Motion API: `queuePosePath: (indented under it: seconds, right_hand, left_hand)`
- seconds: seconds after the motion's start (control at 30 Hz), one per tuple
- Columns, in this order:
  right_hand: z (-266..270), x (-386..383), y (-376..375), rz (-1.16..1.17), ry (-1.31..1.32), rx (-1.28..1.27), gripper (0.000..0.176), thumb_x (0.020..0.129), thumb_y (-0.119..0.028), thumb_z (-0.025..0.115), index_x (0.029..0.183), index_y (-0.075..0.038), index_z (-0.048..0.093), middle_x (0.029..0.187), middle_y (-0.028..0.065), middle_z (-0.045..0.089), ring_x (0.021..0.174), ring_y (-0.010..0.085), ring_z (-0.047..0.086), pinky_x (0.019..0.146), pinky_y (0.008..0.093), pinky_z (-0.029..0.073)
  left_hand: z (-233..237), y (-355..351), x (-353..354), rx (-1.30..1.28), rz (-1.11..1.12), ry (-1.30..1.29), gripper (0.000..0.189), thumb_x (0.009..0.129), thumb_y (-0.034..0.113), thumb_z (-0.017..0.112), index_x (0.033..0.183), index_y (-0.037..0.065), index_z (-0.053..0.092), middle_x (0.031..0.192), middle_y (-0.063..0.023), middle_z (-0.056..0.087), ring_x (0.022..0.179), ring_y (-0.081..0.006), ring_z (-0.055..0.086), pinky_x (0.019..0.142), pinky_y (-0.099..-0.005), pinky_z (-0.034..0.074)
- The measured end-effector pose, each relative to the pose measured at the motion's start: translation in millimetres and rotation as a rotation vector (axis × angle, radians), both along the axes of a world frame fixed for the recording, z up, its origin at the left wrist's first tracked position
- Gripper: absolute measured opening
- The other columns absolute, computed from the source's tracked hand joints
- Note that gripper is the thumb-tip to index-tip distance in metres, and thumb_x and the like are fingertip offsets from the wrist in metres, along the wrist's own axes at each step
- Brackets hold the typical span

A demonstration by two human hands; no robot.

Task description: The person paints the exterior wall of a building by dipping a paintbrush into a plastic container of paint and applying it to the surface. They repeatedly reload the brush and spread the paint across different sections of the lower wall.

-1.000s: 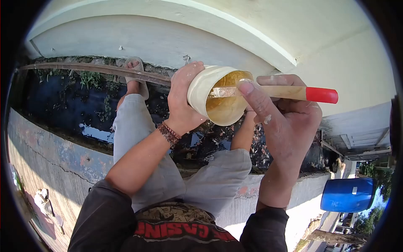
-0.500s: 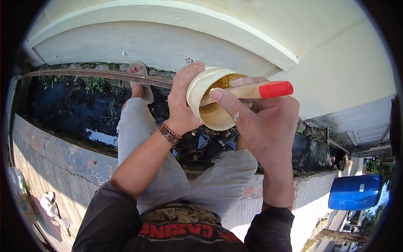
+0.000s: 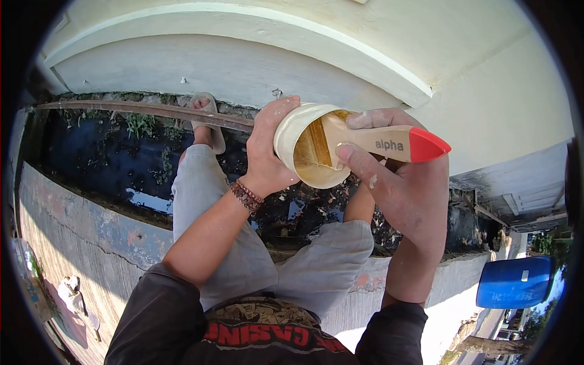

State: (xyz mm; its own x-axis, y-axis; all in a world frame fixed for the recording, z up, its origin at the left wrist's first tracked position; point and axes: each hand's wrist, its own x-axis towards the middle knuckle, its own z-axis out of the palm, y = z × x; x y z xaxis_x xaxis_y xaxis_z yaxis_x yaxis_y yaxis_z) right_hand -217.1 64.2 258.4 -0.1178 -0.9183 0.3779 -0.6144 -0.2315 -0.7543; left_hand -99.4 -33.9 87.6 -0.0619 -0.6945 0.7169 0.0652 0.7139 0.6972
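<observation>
My left hand [image 3: 272, 146] is wrapped round a cream paint can [image 3: 287, 143], tilted so its mouth faces right. Pinched between the thumb and fingers of my right hand [image 3: 409, 188] is a paintbrush [image 3: 389, 143] with a pale wooden handle, a red tip and the word "alpha". Its flat side faces me. The bristles [image 3: 317, 143] reach inside the can's mouth, close to the inner wall, which has a yellowish-brown coat. Whitish paint specks mark both hands.
Below the can runs a ditch of dark water [image 3: 91, 152], crossed by a thin rusty bar [image 3: 164, 111]. A pale wall [image 3: 213, 58] rises in front. A concrete ledge [image 3: 103, 225] lies behind, and a blue barrel [image 3: 514, 281] stands at the right.
My right hand has shifted right and turned the brush, so its broad face and lettering now show. The bristles are further out from the can's depth. The can has moved slightly right.
</observation>
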Motion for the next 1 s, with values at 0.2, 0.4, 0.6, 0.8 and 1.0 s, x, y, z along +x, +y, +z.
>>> queuePosePath:
  seconds: [0.2, 0.4, 0.6, 0.8, 1.0]
  right_hand:
    - [15.8, -6.9, -5.8, 0.223, 0.287, 0.026, 0.021, 0.072, 0.001, 0.073, 0.092, -0.003, 0.068, 0.081, 0.0111, 0.07, 0.07, 0.0231, 0.069, 0.065, 0.0292, 0.053]
    - [11.5, -2.9, -11.2, 0.352, 0.396, -0.039, 0.027, 0.064, 0.006, 0.064, 0.088, -0.008, 0.066, 0.075, 0.0147, 0.065, 0.068, 0.0367, 0.062, 0.059, 0.038, 0.05]
    - [8.0, 0.8, -4.9, 0.314, 0.391, -0.053, 0.027, 0.064, 0.006, 0.064, 0.088, -0.008, 0.065, 0.074, 0.0144, 0.066, 0.067, 0.0366, 0.062, 0.058, 0.0387, 0.049]
    - [9.1, -7.6, -2.0, 0.291, 0.314, -0.036, 0.028, 0.069, 0.004, 0.071, 0.095, -0.006, 0.067, 0.078, 0.0131, 0.068, 0.069, 0.0302, 0.067, 0.062, 0.0316, 0.053]
    - [-6.3, 5.5, 2.9, 0.096, -0.086, -0.126, 0.026, 0.078, -0.006, 0.079, 0.099, 0.0, 0.065, 0.086, 0.0109, 0.072, 0.078, 0.015, 0.07, 0.07, 0.0253, 0.055]
  left_hand:
    - [3.2, -1.5, 1.8, -0.076, 0.005, 0.003, 0.073, 0.06, 0.022, 0.088, 0.123, 0.004, 0.054, 0.124, -0.0174, 0.059, 0.116, -0.0332, 0.057, 0.1, -0.0414, 0.043]
    - [7.6, -7.7, 4.6, -0.237, 0.042, 0.027, 0.068, 0.064, 0.023, 0.086, 0.122, 0.005, 0.055, 0.123, -0.0185, 0.06, 0.117, -0.0341, 0.057, 0.098, -0.0438, 0.043]
    - [12.1, -10.3, 11.8, -0.279, 0.057, 0.025, 0.067, 0.065, 0.024, 0.085, 0.122, 0.004, 0.055, 0.121, -0.0198, 0.06, 0.115, -0.0358, 0.058, 0.098, -0.0445, 0.043]
    - [11.7, -11.3, 13.5, -0.264, 0.058, 0.038, 0.07, 0.063, 0.023, 0.086, 0.123, 0.004, 0.054, 0.122, -0.0193, 0.06, 0.115, -0.0351, 0.058, 0.098, -0.0438, 0.043]
    - [15.7, -6.0, 13.6, -0.192, 0.137, -0.051, 0.074, 0.059, 0.02, 0.086, 0.124, 0.004, 0.054, 0.123, -0.0174, 0.059, 0.114, -0.0347, 0.057, 0.099, -0.0421, 0.043]
